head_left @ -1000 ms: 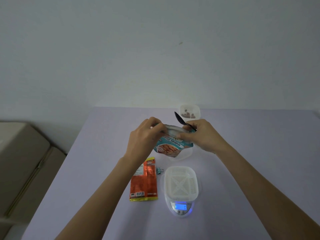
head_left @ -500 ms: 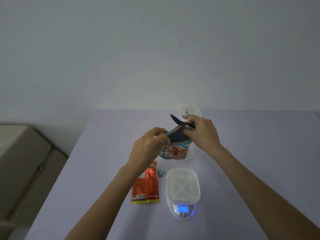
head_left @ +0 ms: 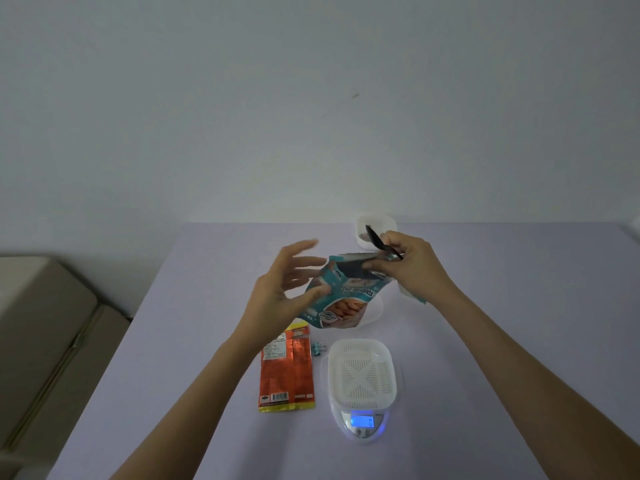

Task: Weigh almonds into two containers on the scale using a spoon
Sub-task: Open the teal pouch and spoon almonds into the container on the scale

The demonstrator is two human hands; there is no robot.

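A teal almond bag hangs above the table, pinched at its top edge by my right hand, which also holds a black spoon pointing up and left. My left hand is beside the bag's left edge with fingers spread; its thumb looks close to the bag, contact unclear. A white perforated container stands on the lit scale. A second white container with some dark pieces sits at the far side, partly hidden by the spoon.
An orange snack packet lies flat left of the scale, with a small teal binder clip beside it. A clear lid or dish lies under the bag. The lilac table ends at left above a beige sofa.
My left hand has let go of the bag's top and opened its fingers. The bag now hangs lower and more unfolded from my right hand, which moved slightly right.
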